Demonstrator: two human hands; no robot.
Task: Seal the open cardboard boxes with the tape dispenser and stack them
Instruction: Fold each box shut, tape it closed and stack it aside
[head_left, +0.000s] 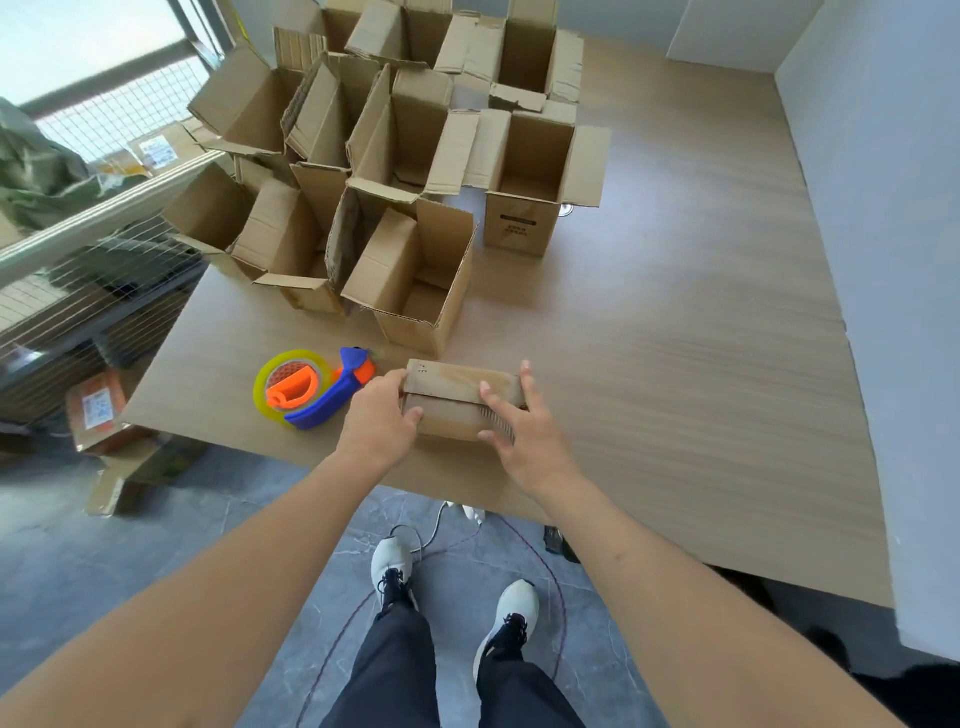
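— What's the room like from where you stand?
— Pale wood-grain counter (675, 338) against a grey-white wall (883, 156), grey stone floor (130, 545) below, a wire-mesh railing (93, 244) off to the left.
— And the boxes?
— A crowd of open cardboard boxes (395, 156) fills the far part of the counter. One small box (457, 397) sits near the front edge, flaps folded down.
— The hands?
— Left hand (379, 415) grips its left end, right hand (519, 431) rests spread over its right side, fingers fairly straight. The tape dispenser (311, 389) lies just left of them
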